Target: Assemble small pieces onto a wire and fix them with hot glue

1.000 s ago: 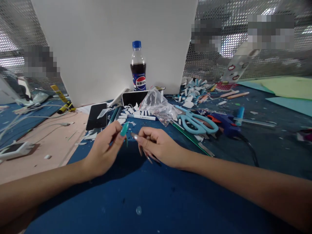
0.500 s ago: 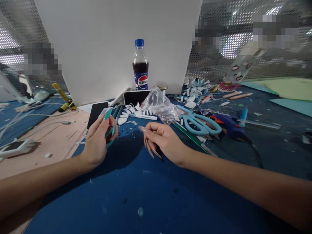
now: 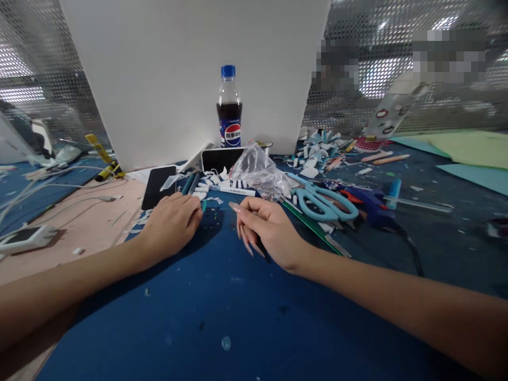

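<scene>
Folded at left, curled at right

Find the left hand (image 3: 169, 219) palm down on the blue table (image 3: 190, 317), apparently resting there, fingers tucked under and one teal nail peeping out; cannot tell of any grip beneath. Compare the right hand (image 3: 273, 230), set on its outer edge, likely for support: fingers loosely curled together, thumb extended above them; cannot tell of anything small pinched between.

Look just beyond both for the white marker (image 3: 237, 190), lying flat among white pieces (image 3: 202, 188), perhaps left there for easy reach. Note the scissors (image 3: 310, 186) to the right, handles turned nearer the person, maybe for quick grabbing. See a dark phone (image 3: 220, 159) on its long edge before the drink bottle (image 3: 230, 114), seemingly propped.

Among containers: drink bottle upright, capped, partly filled with dark liquid; clear plastic bag (image 3: 264, 172) crumpled just beside the marker, contents unclear; patterned tumbler (image 3: 383, 119) at far right, contents impossible to tell.
</scene>
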`<state>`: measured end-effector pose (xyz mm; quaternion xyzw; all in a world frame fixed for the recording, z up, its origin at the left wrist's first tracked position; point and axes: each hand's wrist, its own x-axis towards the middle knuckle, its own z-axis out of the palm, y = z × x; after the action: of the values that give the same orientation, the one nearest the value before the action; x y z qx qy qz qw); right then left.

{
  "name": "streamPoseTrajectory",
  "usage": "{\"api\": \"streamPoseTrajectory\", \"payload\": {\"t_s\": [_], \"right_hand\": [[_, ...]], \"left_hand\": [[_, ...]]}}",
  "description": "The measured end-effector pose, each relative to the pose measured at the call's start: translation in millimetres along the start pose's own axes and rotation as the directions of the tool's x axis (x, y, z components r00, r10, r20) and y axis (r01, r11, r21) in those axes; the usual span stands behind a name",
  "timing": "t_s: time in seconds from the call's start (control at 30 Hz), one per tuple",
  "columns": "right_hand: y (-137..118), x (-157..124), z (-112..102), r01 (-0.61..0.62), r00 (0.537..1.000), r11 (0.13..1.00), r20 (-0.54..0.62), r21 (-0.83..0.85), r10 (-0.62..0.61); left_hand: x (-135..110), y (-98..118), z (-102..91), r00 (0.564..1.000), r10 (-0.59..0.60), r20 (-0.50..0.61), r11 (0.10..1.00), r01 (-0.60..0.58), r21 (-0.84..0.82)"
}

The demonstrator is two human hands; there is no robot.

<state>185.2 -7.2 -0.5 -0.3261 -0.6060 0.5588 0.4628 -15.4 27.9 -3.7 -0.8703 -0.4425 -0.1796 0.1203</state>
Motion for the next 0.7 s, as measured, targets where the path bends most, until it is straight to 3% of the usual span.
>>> {"api": "streamPoseTrajectory", "payload": {"t_s": [0.1,0.27,0.43,0.7], "right_hand": [[0,0,0,-0.011,1.000,1.000,-0.009,0.000,0.011],[1,0,0,-0.003,1.000,1.000,-0.007,0.015,0.003],[1,0,0,-0.008,1.000,1.000,-0.013,0.018,0.009],[2,0,1,-0.001,1.000,1.000,-0.003,-0.016,0.001]], "left_hand": [[1,0,1.5,0.998,0.042,0.054,0.993,-0.048,0.111],[0,3,0.3,0.986,0.068,0.153,0.988,-0.088,0.125],[-2,8,-4.4,0.984,0.087,0.156,0.972,-0.118,0.201],[-3,10,-4.7,0.972,0.145,0.184,0.983,-0.163,0.086]]}}
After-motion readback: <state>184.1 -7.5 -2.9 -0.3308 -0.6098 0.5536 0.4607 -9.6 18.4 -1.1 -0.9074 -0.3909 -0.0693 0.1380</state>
